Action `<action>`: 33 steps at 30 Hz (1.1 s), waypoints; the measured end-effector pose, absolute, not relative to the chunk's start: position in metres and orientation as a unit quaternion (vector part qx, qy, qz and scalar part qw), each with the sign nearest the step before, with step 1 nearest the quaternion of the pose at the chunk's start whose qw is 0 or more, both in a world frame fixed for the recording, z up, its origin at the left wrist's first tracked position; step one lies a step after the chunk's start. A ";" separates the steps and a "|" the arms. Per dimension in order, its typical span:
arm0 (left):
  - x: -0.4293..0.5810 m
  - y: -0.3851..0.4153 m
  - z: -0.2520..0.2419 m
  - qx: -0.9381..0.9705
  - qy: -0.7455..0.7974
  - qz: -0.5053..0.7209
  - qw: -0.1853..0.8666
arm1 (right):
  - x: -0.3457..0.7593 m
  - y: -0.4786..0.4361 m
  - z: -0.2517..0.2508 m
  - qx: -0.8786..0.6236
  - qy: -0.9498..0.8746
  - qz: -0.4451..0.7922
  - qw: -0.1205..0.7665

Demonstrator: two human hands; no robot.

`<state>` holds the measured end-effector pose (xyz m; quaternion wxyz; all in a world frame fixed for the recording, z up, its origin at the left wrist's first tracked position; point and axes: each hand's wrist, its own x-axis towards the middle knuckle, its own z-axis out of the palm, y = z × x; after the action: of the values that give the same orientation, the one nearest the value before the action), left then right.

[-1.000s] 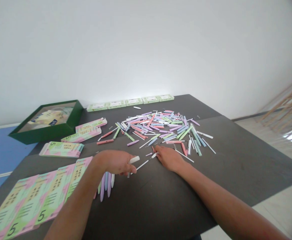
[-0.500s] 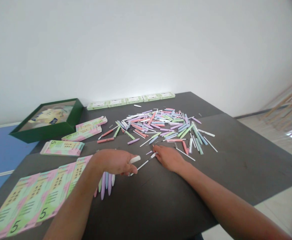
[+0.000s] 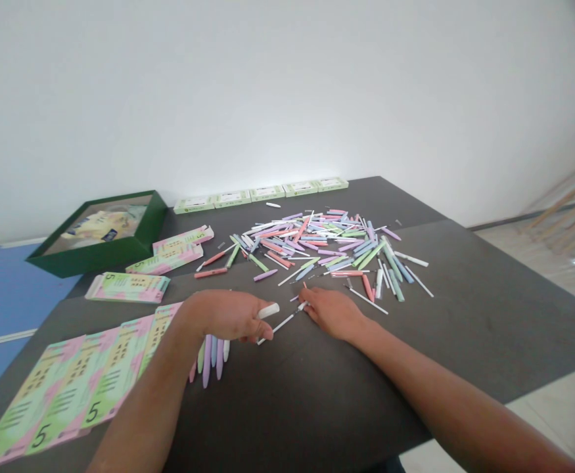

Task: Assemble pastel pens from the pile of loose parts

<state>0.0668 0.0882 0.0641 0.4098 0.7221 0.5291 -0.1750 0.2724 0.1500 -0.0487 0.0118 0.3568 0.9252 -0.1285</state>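
Two bare hands on dark tabletop (image 3: pixel 445 341): left hand (image 3: pixel 225 316) curled narrowly around white plastic cap (image 3: pixel 268 311); right hand (image 3: pixel 332 314) narrowly pinching thin white plastic stick (image 3: pixel 282 323), just below pastel plastic pen pile (image 3: pixel 317 240).

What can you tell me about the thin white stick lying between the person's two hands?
The thin white stick is a slim, straight rod that looks like smooth plastic, slightly thicker towards its far end. It lies flat and slanted on the dark table top. Its near end stops just below the fingertips of the left hand, and its far end reaches the fingers of the right hand, which seem to touch it. Whether either hand grips it cannot be told.
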 end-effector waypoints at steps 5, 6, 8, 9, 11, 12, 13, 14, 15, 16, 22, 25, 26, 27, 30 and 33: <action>0.066 0.088 0.063 0.722 0.524 -0.168 0.420 | 0.275 0.148 -0.044 0.368 0.912 -0.174 -0.046; 0.066 0.088 0.064 0.723 0.522 -0.168 0.420 | 0.277 0.148 -0.042 0.381 0.902 -0.190 -0.070; 0.066 0.088 0.064 0.722 0.522 -0.171 0.420 | 0.281 0.150 -0.040 0.395 0.882 -0.226 -0.120; 0.065 0.088 0.064 0.721 0.523 -0.171 0.421 | 0.283 0.152 -0.040 0.394 0.876 -0.242 -0.140; 0.064 0.088 0.064 0.716 0.528 -0.164 0.427 | 0.286 0.155 -0.038 0.382 0.869 -0.264 -0.170; 0.064 0.088 0.063 0.713 0.530 -0.158 0.431 | 0.286 0.156 -0.036 0.370 0.869 -0.273 -0.183; 0.063 0.088 0.062 0.711 0.533 -0.151 0.434 | 0.286 0.156 -0.033 0.354 0.870 -0.281 -0.197; 0.062 0.089 0.061 0.707 0.537 -0.145 0.436 | 0.285 0.156 -0.029 0.333 0.872 -0.288 -0.213; 0.062 0.089 0.061 0.704 0.540 -0.141 0.439 | 0.284 0.154 -0.023 0.309 0.874 -0.296 -0.231; 0.061 0.089 0.060 0.702 0.542 -0.139 0.440 | 0.282 0.152 -0.017 0.284 0.875 -0.304 -0.247; 0.057 0.092 0.060 0.704 0.530 -0.126 0.455 | 0.265 0.132 0.028 0.156 0.917 -0.294 -0.220; 0.056 0.092 0.061 0.707 0.528 -0.126 0.454 | 0.259 0.127 0.040 0.173 0.926 -0.282 -0.182; 0.056 0.092 0.061 0.708 0.526 -0.127 0.453 | 0.257 0.126 0.042 0.183 0.928 -0.278 -0.169; 0.056 0.092 0.062 0.709 0.525 -0.129 0.453 | 0.256 0.126 0.043 0.187 0.930 -0.274 -0.159; 0.056 0.092 0.064 0.707 0.526 -0.135 0.453 | 0.254 0.127 0.043 0.175 0.938 -0.261 -0.147; 0.056 0.091 0.066 0.706 0.528 -0.132 0.453 | 0.254 0.128 0.042 0.173 0.936 -0.260 -0.166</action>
<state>0.0557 0.0906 0.0662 0.4533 0.7063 0.5275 -0.1315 0.2536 0.1278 0.0419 -0.1655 0.1727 0.9356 -0.2598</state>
